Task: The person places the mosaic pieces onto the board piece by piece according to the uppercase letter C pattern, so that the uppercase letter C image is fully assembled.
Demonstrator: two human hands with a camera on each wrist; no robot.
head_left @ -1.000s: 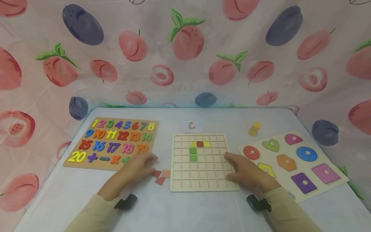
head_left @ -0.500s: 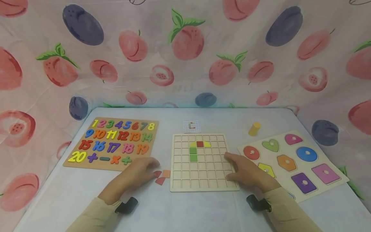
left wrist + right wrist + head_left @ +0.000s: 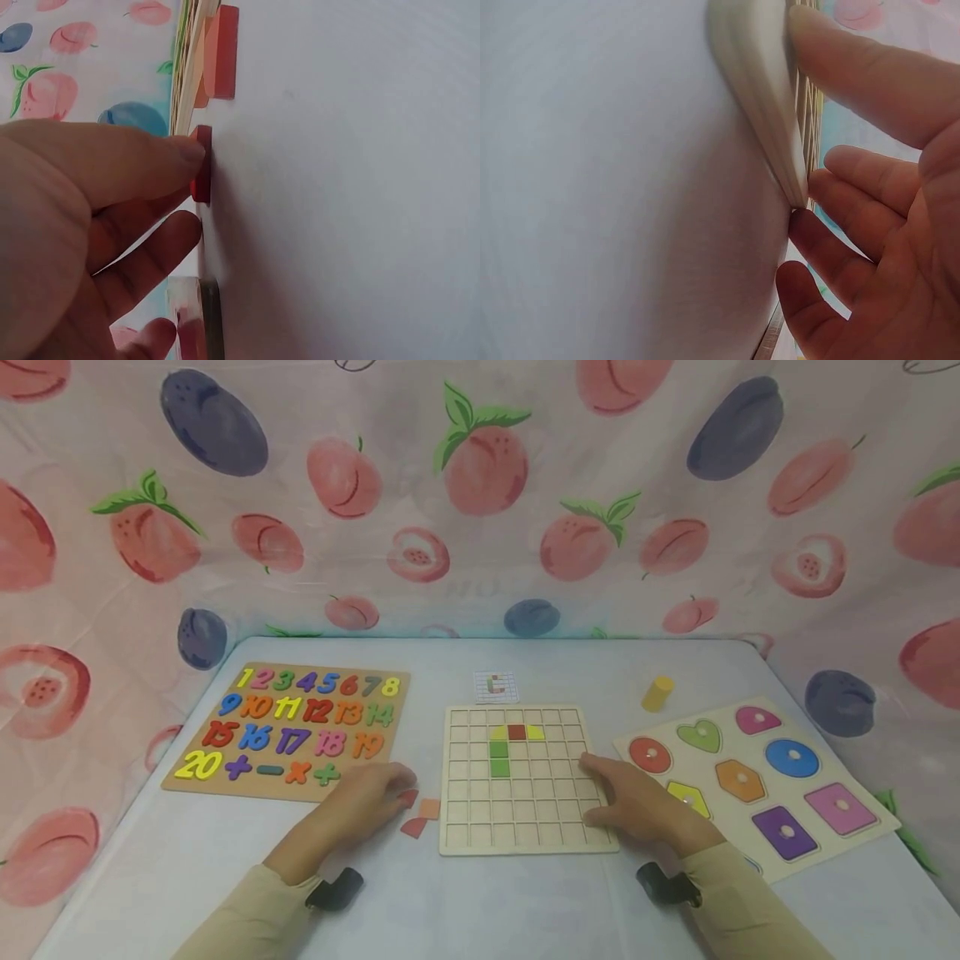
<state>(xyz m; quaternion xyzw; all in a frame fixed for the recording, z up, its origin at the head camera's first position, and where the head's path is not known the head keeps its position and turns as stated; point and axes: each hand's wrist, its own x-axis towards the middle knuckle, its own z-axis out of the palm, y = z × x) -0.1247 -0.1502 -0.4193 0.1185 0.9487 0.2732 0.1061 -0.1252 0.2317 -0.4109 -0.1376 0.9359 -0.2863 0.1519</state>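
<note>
My left hand [image 3: 363,797] pinches a red quarter-circle tile [image 3: 203,176] between thumb and fingers, low over the table left of the grid board. A second red quarter-circle tile [image 3: 413,828] and an orange square tile [image 3: 430,809] lie close by, beside the board's left edge. The wooden grid board [image 3: 555,814] carries a red square [image 3: 517,732], two yellow curved tiles and two green squares [image 3: 499,758]. At its right edge my right hand [image 3: 637,797] rests with fingers loosely spread; in the right wrist view the thumb touches the rim.
A small pattern card [image 3: 497,687] lies behind the board. On the left is a number puzzle [image 3: 277,789], on the right a shape puzzle board [image 3: 731,822]. A yellow cylinder [image 3: 658,693] stands at the back right. A fruit-print curtain [image 3: 480,602] hangs behind the table.
My left hand has closed on the nearer red quarter-circle tile and shifted it slightly away from the other loose tiles. My right hand has stayed at the board's edge.
</note>
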